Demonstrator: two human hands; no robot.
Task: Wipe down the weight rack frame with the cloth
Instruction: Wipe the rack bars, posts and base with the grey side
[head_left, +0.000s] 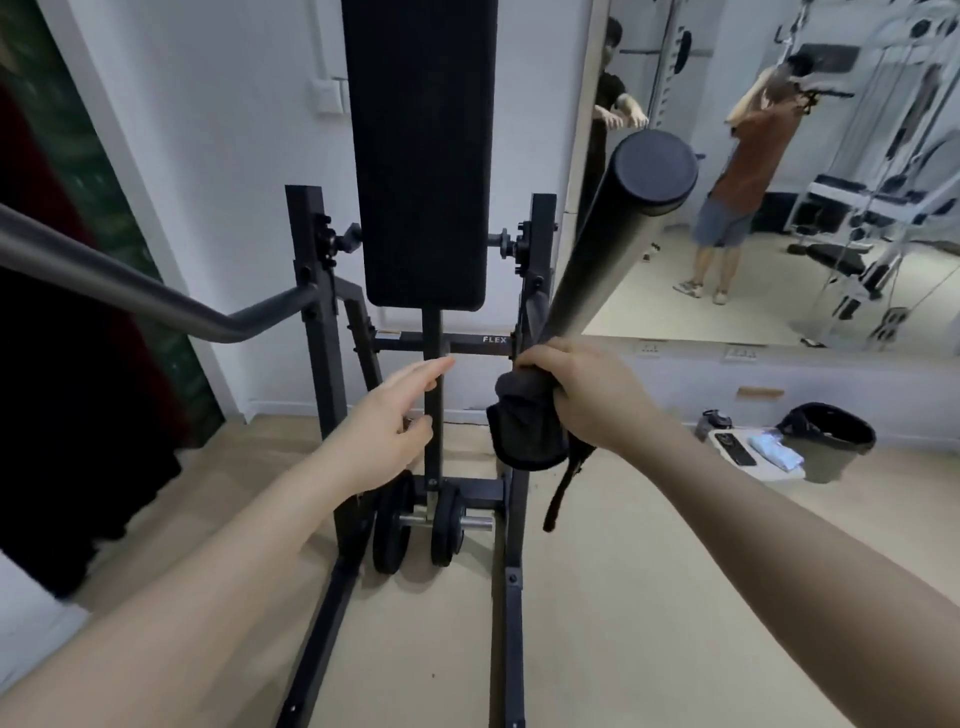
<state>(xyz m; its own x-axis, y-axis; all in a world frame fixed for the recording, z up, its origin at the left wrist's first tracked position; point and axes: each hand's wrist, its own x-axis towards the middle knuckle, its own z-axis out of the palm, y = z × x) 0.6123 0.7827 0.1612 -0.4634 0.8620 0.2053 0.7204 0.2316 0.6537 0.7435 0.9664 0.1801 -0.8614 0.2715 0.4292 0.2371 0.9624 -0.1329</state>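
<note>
Forearms: two bare arms reach in from the bottom corners toward the rack.
Left hand: fingers loosely extended and apart, holding nothing; it hovers just before the centre post, and whether a fingertip touches it cannot be told.
Right hand: fingers curled tight around the cloth and the lower end of the black padded bar.
Cloth: dark grey, bunched under the right hand against the bar, a flap hanging below the fist; a dark strap dangles lower, and whether it belongs to the cloth is unclear.
Padded bar: tilts up and to the right from the hand, its round end cap facing the camera.
Weight rack frame: black square tubing, two uprights, a crossbar lettered FLEX, floor rails running toward the camera.
Weight plates: two black discs on a short chrome peg at the base of the post.
Back pad: black, upright, between the uprights.
Grey handle: bent tube coming from the left to the left upright.
Floor items: a black bin, a phone and a pale packet near the wall on the right.
Mirror: on the far wall, showing two people and gym machines.
</note>
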